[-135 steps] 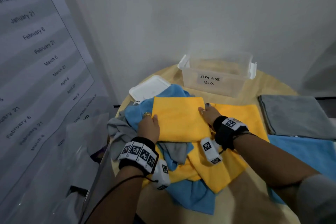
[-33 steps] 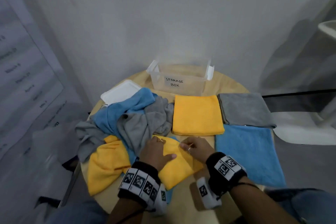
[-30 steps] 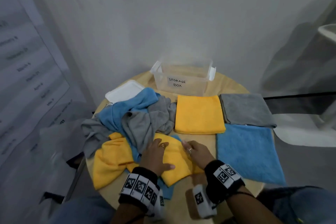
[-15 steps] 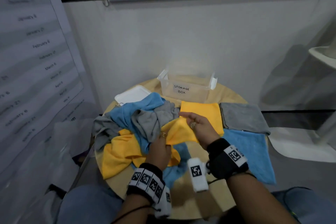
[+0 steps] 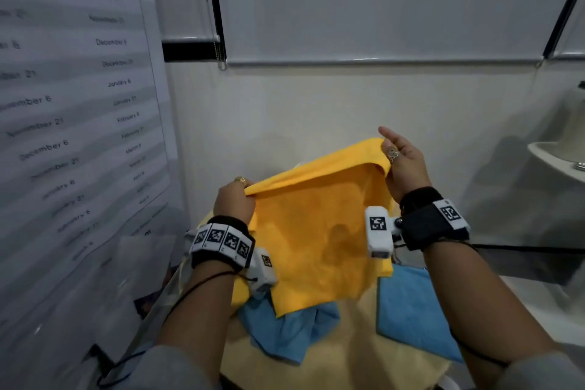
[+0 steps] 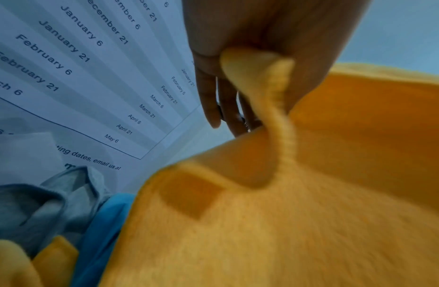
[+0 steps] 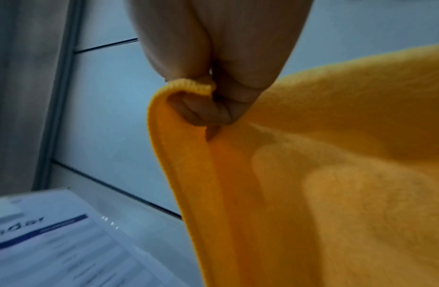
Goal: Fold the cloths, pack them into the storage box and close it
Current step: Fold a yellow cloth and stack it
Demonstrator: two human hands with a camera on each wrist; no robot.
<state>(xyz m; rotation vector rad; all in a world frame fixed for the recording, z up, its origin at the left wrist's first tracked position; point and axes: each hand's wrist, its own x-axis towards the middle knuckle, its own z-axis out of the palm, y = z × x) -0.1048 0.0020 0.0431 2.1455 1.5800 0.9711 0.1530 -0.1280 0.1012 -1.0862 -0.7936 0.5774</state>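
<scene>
A yellow cloth (image 5: 316, 231) hangs spread in the air above the round table (image 5: 348, 358). My left hand (image 5: 235, 199) pinches its top left corner, and my right hand (image 5: 397, 161) pinches its top right corner, held higher. The left wrist view shows the yellow cloth (image 6: 311, 194) bunched in my left hand (image 6: 250, 77). In the right wrist view my right hand (image 7: 208, 93) pinches the hem of the yellow cloth (image 7: 336, 174). The cloth hides the storage box. Under it lie a crumpled blue cloth (image 5: 291, 332) and a folded blue cloth (image 5: 414, 310).
A printed date sheet (image 5: 63, 104) hangs on the left, close to my left arm. Loose grey cloth (image 6: 53, 203), blue and yellow cloths lie piled on the left of the table. A white ledge (image 5: 557, 161) juts out on the right. The wall stands just behind.
Both hands have lifted the yellow cloth off the pile and spread it out in the air. The head view has tilted up, so the box and folded cloths are now covered.
</scene>
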